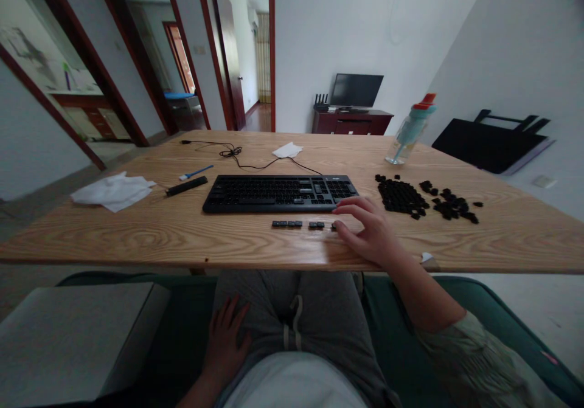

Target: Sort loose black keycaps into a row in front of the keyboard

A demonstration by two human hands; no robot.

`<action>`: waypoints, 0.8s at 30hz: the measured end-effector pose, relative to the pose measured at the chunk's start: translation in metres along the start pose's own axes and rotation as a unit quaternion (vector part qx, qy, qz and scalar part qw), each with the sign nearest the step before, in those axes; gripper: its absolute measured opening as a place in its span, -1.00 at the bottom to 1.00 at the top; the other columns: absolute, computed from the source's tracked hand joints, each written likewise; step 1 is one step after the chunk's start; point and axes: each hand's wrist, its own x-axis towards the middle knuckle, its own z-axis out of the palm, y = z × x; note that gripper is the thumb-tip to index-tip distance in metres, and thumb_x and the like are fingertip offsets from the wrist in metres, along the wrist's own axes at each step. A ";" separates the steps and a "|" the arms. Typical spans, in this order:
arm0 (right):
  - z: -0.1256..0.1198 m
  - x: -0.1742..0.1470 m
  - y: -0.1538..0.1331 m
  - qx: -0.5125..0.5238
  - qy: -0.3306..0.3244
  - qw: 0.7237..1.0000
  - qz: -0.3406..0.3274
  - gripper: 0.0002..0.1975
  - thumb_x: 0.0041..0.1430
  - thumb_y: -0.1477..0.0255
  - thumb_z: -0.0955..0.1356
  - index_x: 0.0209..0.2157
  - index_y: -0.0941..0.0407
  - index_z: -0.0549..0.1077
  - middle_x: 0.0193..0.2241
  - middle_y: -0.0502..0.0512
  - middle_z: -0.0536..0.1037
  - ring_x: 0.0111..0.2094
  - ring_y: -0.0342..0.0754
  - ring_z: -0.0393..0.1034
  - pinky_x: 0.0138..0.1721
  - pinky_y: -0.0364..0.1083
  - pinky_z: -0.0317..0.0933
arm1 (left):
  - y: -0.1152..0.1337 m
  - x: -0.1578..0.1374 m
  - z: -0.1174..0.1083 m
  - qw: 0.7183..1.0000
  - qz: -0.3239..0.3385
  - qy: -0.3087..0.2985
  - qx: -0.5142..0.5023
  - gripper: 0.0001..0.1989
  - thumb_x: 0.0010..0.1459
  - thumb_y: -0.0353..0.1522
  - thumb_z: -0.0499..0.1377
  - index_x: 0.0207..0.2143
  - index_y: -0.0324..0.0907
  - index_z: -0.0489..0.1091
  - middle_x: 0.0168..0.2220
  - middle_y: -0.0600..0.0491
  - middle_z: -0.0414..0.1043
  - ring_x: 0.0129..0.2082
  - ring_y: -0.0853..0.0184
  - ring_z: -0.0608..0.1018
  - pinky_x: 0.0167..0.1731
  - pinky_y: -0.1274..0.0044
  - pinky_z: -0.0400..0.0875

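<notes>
A black keyboard (278, 201) lies on the wooden table with most of its keycaps off and a few dark caps in place. In front of it is a short row of loose keycaps (287, 224). My right hand (365, 228) rests by the keyboard's lower right corner, its index finger and thumb apart. The thumb tip is at the last keycap (334, 227) of the row, partly covering it; whether they touch is unclear. On my thigh, my left hand (228, 335) lies flat with fingers spread, holding nothing.
Right of the keyboard are heaps of black keycaps (401, 197) and a water bottle (408, 134). To the left lie white cloth (114, 190), a blue-handled brush (196, 172) and a black bar (187, 186). The cable (260, 166) and folded tissue (288, 150) sit behind.
</notes>
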 end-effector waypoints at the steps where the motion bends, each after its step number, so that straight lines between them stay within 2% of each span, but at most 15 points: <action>1: -0.007 -0.007 -0.006 0.002 0.036 0.999 -0.009 -0.83 0.15 0.42 0.37 -0.20 0.04 0.52 -0.18 0.19 0.54 -0.13 0.12 0.42 -0.07 0.16 0.31 | -0.001 0.001 0.001 1.000 -0.004 -0.001 -0.001 -0.45 0.19 -0.31 0.08 0.25 -0.04 0.31 0.39 -0.06 0.04 0.39 0.01 0.06 0.29 0.08 0.04; 4: -0.022 -0.045 -0.028 0.019 0.130 0.990 -0.049 -0.70 0.06 0.51 0.39 -0.14 -0.05 0.50 -0.28 0.15 0.55 -0.27 0.13 0.45 -0.24 0.15 0.34 | -0.006 0.006 0.001 0.999 -0.026 -0.009 -0.017 -0.42 0.21 -0.26 0.08 0.29 -0.04 0.24 0.43 -0.08 -0.09 0.41 -0.07 -0.06 0.27 0.01 0.04; 5: -0.022 -0.063 -0.035 0.032 0.146 0.987 -0.055 -0.64 0.04 0.52 0.39 -0.10 -0.08 0.49 -0.30 0.14 0.54 -0.31 0.13 0.45 -0.29 0.15 0.34 | -0.008 0.009 0.001 0.999 -0.029 -0.013 -0.024 -0.41 0.22 -0.24 0.08 0.30 -0.04 0.22 0.43 -0.09 -0.11 0.41 -0.08 -0.07 0.27 0.01 0.06; 7: -0.012 -0.102 -0.044 0.061 0.149 0.987 -0.024 -0.61 0.06 0.53 0.37 -0.07 -0.11 0.48 -0.33 0.14 0.52 -0.33 0.14 0.45 -0.32 0.16 0.35 | -0.013 0.013 0.000 0.999 -0.027 -0.015 -0.035 -0.40 0.23 -0.23 0.07 0.32 -0.05 0.19 0.44 -0.09 -0.13 0.41 -0.08 -0.07 0.26 0.03 0.09; 9: 0.013 -0.142 -0.047 0.091 0.087 0.990 0.061 -0.68 0.10 0.48 0.36 -0.10 -0.10 0.46 -0.29 0.14 0.52 -0.25 0.16 0.47 -0.26 0.17 0.39 | -0.018 0.018 -0.001 0.999 -0.022 -0.005 -0.043 -0.41 0.24 -0.23 0.06 0.32 -0.05 0.18 0.44 -0.08 -0.12 0.41 -0.06 -0.06 0.26 0.04 0.11; 11: 0.048 -0.176 -0.044 0.075 0.009 0.976 0.204 -0.69 0.14 0.35 0.36 -0.04 -0.08 0.45 -0.09 0.19 0.52 -0.03 0.23 0.44 -0.04 0.25 0.35 | -0.021 0.022 0.001 0.999 -0.012 0.012 -0.048 -0.42 0.25 -0.23 0.05 0.31 -0.05 0.19 0.43 -0.06 -0.10 0.42 -0.03 -0.05 0.27 0.07 0.11; 13: 0.085 -0.204 -0.038 0.060 -0.041 0.935 0.347 -0.48 0.14 0.19 0.37 0.14 -0.04 0.36 0.16 0.24 0.38 0.20 0.27 0.27 0.19 0.30 0.17 | -0.023 0.026 0.003 0.998 -0.003 0.027 -0.050 -0.43 0.25 -0.23 0.04 0.31 -0.06 0.21 0.43 -0.04 -0.09 0.41 -0.02 -0.04 0.28 0.08 0.11; 14: 0.102 -0.216 -0.035 0.070 -0.070 0.913 0.396 -0.34 0.11 0.14 0.37 0.24 -0.01 0.27 0.28 0.27 0.24 0.30 0.27 0.13 0.26 0.27 0.10 | -0.024 0.027 0.005 0.998 -0.001 0.030 -0.050 -0.43 0.25 -0.22 0.04 0.30 -0.06 0.22 0.43 -0.04 -0.08 0.41 -0.02 -0.04 0.28 0.07 0.11; 16: 0.127 -0.233 -0.027 0.107 -0.125 0.877 0.451 -0.15 0.08 0.09 0.38 0.35 0.03 0.12 0.38 0.26 0.04 0.38 0.23 -0.06 0.31 0.19 0.02 | -0.024 0.027 0.008 0.998 -0.005 0.033 -0.051 -0.43 0.23 -0.21 0.06 0.29 -0.04 0.24 0.42 -0.03 -0.05 0.41 -0.03 -0.04 0.27 0.06 0.13; 18: 0.139 -0.240 -0.019 0.141 -0.164 0.857 0.468 -0.15 0.10 0.09 0.35 0.38 0.03 0.09 0.39 0.23 0.02 0.39 0.18 -0.11 0.33 0.14 -0.02 | -0.025 0.025 0.009 0.998 -0.010 0.040 -0.055 -0.43 0.22 -0.20 0.08 0.28 -0.01 0.26 0.41 0.00 -0.01 0.42 -0.02 -0.04 0.27 0.07 0.14; 20: 0.137 -0.239 -0.010 0.156 -0.181 0.854 0.461 -0.24 0.14 0.13 0.32 0.35 0.03 0.17 0.36 0.21 0.12 0.38 0.16 -0.04 0.33 0.14 -0.03 | -0.026 0.022 0.009 0.997 -0.007 0.049 -0.062 -0.45 0.22 -0.21 0.08 0.27 0.00 0.27 0.41 0.01 0.01 0.42 0.01 -0.04 0.28 0.10 0.13; 22: 0.121 -0.230 -0.006 0.152 -0.189 0.869 0.432 -0.38 0.18 0.21 0.30 0.27 0.05 0.33 0.29 0.23 0.27 0.32 0.18 0.11 0.31 0.16 0.01 | -0.027 0.021 0.009 0.996 -0.008 0.055 -0.068 -0.46 0.22 -0.23 0.08 0.26 -0.02 0.29 0.40 0.00 0.02 0.41 0.01 -0.03 0.28 0.10 0.13; 24: 0.091 -0.216 -0.008 0.147 -0.204 0.890 0.381 -0.53 0.21 0.27 0.29 0.12 0.06 0.49 0.17 0.24 0.44 0.22 0.20 0.28 0.27 0.19 0.09 | -0.029 0.020 0.010 0.995 -0.006 0.059 -0.074 -0.47 0.22 -0.24 0.09 0.25 -0.03 0.31 0.40 -0.01 0.03 0.41 0.00 -0.01 0.28 0.09 0.14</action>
